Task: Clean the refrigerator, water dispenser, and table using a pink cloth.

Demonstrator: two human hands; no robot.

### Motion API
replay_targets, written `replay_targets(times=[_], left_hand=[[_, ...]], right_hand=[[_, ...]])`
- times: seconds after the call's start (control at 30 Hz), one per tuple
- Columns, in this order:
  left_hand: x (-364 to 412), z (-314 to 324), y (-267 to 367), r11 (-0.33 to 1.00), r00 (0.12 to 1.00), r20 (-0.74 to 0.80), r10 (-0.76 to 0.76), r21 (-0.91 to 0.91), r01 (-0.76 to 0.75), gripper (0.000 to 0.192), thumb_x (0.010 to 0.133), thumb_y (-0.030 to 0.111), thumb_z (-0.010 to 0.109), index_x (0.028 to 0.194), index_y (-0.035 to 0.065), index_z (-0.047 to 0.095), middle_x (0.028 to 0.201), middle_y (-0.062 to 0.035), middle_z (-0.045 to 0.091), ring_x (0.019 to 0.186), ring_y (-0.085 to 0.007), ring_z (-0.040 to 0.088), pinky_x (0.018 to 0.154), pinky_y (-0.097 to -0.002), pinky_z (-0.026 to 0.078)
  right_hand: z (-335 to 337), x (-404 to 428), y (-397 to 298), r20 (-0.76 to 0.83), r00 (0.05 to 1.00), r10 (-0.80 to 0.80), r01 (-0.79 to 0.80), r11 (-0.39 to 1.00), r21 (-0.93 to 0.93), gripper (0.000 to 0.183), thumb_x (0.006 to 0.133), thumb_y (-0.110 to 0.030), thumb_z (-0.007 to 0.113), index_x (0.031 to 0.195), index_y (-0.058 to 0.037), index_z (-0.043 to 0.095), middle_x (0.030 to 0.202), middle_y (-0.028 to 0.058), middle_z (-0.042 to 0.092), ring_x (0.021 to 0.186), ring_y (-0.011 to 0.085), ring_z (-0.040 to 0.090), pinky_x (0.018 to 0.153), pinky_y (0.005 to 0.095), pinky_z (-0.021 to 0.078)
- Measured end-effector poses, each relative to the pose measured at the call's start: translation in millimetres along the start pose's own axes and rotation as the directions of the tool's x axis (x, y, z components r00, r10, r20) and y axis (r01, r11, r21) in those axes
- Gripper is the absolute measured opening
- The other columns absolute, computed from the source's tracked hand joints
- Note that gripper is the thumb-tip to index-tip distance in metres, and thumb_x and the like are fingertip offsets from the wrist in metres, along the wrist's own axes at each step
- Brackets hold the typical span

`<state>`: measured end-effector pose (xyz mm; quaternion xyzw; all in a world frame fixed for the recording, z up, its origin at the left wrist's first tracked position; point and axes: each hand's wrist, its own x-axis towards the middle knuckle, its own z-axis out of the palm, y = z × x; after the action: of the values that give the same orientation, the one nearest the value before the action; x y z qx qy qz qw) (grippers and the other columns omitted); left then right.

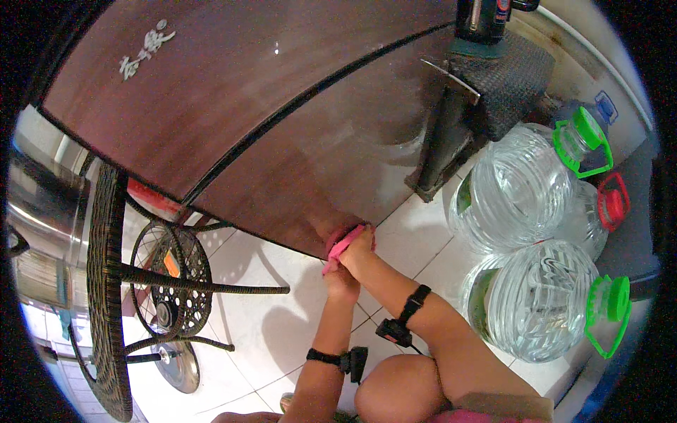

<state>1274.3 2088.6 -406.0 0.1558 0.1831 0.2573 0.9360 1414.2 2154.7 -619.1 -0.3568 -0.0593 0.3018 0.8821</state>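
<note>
A pink cloth (346, 244) is pressed against the bottom edge of a glossy dark reddish-brown refrigerator door (317, 180). My right hand (360, 249) grips it from above, fingers partly hidden by the cloth. Just below, my left hand (340, 283) also holds the cloth, its fingertips out of sight behind it. Both hands show as a blurred reflection in the shiny door. A black seam (296, 103) divides this lower door from the upper door (211, 63), which bears silver lettering.
Large clear water bottles with a green-handled cap (587, 132), a red cap (613, 203) and another green cap (616, 301) stand at right. A dark woven-textured stand (515, 79) is behind them. At left are a wicker table (108, 296) and a round wicker piece (174, 280) on white tiles (238, 317).
</note>
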Motion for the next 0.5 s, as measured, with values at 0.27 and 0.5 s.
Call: replay_targets(times=[0.27,0.5], left_hand=[[-162,54,153,0.293,0.411,-0.041,0.911,0.766,-0.572,0.073,0.098,0.045,0.041,0.149,0.0004,0.014,0.157,-0.0099,0.011,0.141,-0.0295,0.021,0.115,-0.0428,0.014],[-154,85,156,-0.217,-0.088,0.2,0.976,0.932,-0.29,0.06,0.1,0.038,0.034,0.149,0.0054,0.02,0.151,-0.0136,0.029,0.137,-0.0306,0.032,0.114,-0.0448,0.021]], right_hand=[[357,-240,-180,0.262,0.692,0.673,-0.721,0.66,0.21,0.051,0.102,-0.043,0.026,0.133,-0.0048,0.038,0.131,0.0107,0.048,0.126,0.03,0.04,0.112,0.0427,0.0241],[368,-291,-174,0.524,0.85,0.048,0.419,0.54,-0.73,0.067,0.098,-0.037,0.037,0.147,0.0017,0.013,0.15,0.022,0.021,0.141,0.0337,0.017,0.115,0.0426,0.013]])
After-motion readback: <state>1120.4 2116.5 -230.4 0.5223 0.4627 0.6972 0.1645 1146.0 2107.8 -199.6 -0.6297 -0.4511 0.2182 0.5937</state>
